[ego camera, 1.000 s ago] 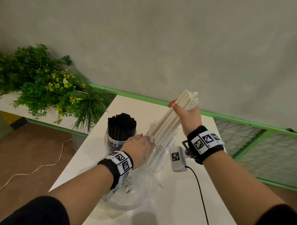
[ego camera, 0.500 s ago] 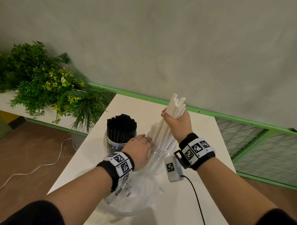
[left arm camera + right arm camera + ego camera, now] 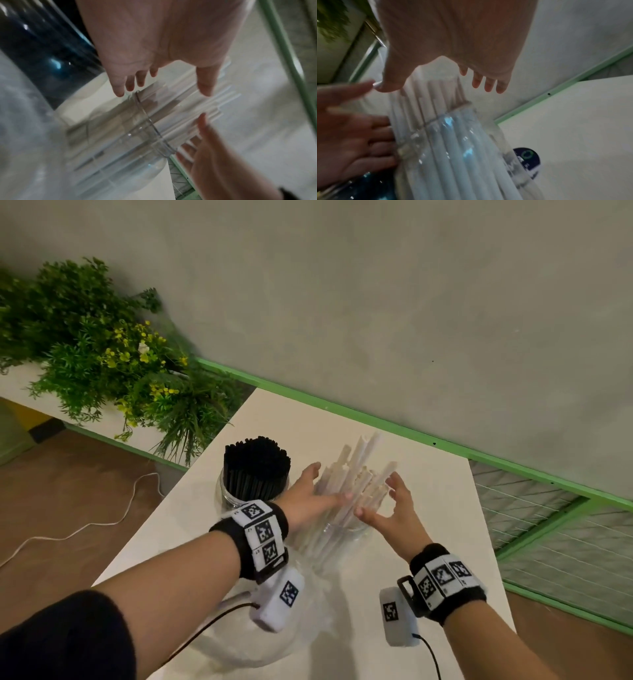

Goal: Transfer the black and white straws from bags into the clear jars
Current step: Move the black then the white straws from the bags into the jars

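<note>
Grey wall and a green rail stand behind the white desk [image 3: 424,501], where the white straws [image 3: 356,484] stand fanned in a clear jar [image 3: 342,537], their tops leaning away toward the wall and well above the rim. They sit between the two hands, not inside either grip. On their left, the left hand [image 3: 310,501] is released, fingers straight; in the right wrist view its fingertips lie against the jar's neck and the straws just above it (blur makes the exact contact hard to judge). On the straws' right, the right hand [image 3: 394,510] is spread and slack, thumb reaching toward the bundle, fingers arched beside the tops; neither wrist view shows it grasping anything, and a gap shows between its fingers and the straws. In the left wrist view the jar rim [image 3: 150,124] runs between the two palms, with straws sticking out past it.

Just left of this jar, near the left wrist, a second jar [image 3: 239,498] holds a dense upright bundle of black straws [image 3: 257,467]. Crumpled clear bags [image 3: 301,631] lie on the desk nearer the person, under the forearms. Past the desk's left edge are green plants [image 3: 102,364] with yellow flowers, and a white cord [image 3: 85,525] on the brown floor.
</note>
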`<state>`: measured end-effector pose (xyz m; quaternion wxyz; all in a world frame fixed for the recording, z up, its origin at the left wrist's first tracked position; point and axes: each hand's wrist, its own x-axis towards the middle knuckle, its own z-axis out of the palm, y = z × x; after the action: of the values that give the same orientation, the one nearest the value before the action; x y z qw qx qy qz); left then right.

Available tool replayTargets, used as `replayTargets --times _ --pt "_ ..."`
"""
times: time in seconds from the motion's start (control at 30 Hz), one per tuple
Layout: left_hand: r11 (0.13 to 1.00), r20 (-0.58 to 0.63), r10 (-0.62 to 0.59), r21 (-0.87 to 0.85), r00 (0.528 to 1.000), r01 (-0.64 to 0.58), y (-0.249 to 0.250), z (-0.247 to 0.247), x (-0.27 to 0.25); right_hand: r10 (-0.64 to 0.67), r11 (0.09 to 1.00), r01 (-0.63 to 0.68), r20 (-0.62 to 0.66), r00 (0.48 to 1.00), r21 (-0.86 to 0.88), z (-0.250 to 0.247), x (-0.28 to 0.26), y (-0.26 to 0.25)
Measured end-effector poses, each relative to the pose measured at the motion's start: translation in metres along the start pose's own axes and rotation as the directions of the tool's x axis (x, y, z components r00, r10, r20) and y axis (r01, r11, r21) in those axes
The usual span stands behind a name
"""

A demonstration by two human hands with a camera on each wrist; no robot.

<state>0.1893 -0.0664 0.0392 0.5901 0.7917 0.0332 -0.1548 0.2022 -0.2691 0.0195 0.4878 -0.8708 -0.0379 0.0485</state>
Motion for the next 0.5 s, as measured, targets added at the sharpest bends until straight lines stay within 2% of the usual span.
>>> replayTargets --times 0.1,0.23,0.37,0.5 --pt "0.999 0.052 -0.037 -0.006 0.998 0.037 0.005 0.005 0.016 0.07 0.995 -0.074 0.066 0.995 0.064 0.014 0.004 0.016" --pt "0.997 0.104 -0.071 0.017 0.992 0.07 0.008 0.007 0.032 0.012 0.948 -0.032 0.064 0.998 0.316 0.031 0.009 0.021" --pt "0.997 0.128 -0.07 0.051 0.989 0.064 0.009 0.004 0.038 -0.05 0.956 0.06 -0.042 0.998 0.288 0.038 0.013 0.014" --pt "0.999 0.096 0.027 -0.031 0.995 -0.024 0.019 0.002 0.035 -0.083 0.94 0.131 -0.163 0.983 0.314 0.034 0.016 0.005"
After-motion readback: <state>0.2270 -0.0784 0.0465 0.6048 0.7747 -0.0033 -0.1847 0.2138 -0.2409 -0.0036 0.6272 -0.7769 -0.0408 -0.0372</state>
